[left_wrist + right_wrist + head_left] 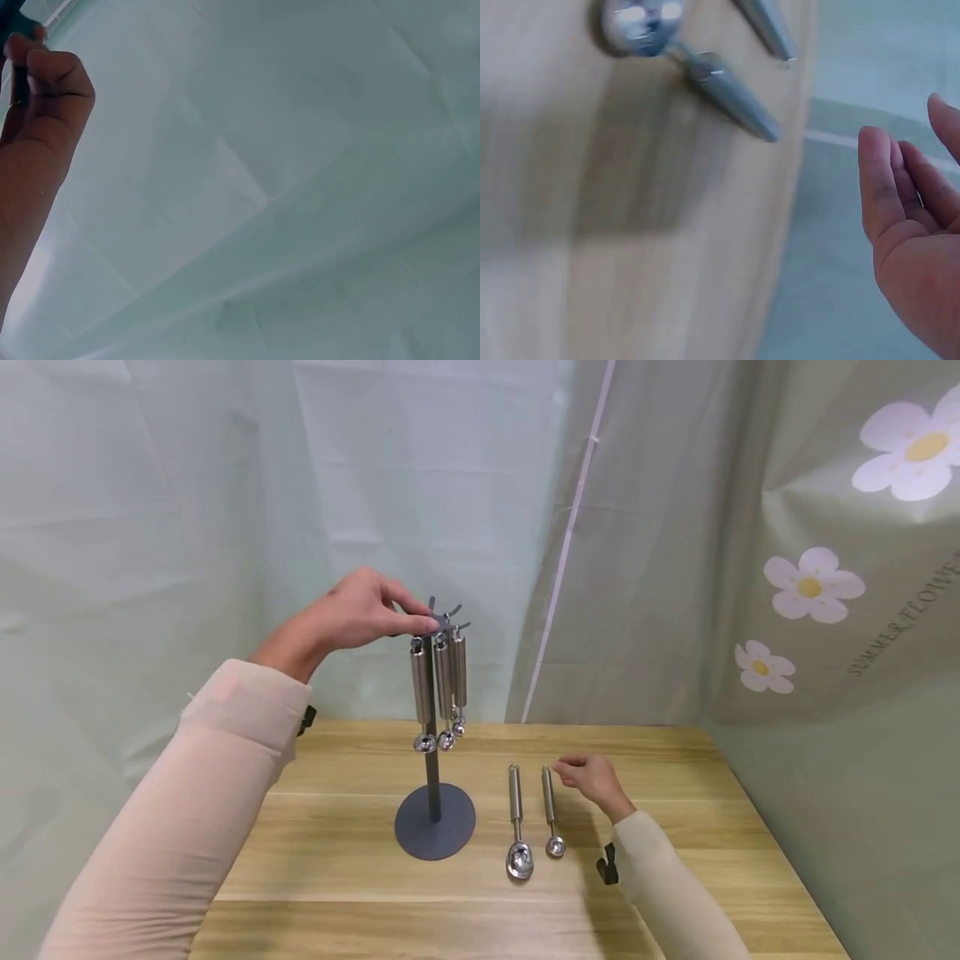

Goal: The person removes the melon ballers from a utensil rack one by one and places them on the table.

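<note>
A dark grey stand (pixel 434 821) with a round base rises from the wooden table (pixel 337 868). Three metal scoops (pixel 439 689) hang from the hook arms at its top. My left hand (pixel 420 622) is raised there and pinches a dark hook arm; in the left wrist view the fingers (pixel 45 71) curl round a dark piece. Two more metal scoops lie on the table, a larger one (pixel 516 822) and a smaller one (pixel 551 814). My right hand (pixel 562 770) hovers by the smaller scoop's handle end, fingers relaxed and holding nothing. The right wrist view shows those fingers (pixel 900 195) apart from a scoop (pixel 697 67).
Pale green cloth (pixel 225 485) hangs behind the table, and a flowered cloth (pixel 825 585) hangs to the right. The table's right edge (pixel 780 843) runs close to my right forearm. Bare wood lies in front of the stand.
</note>
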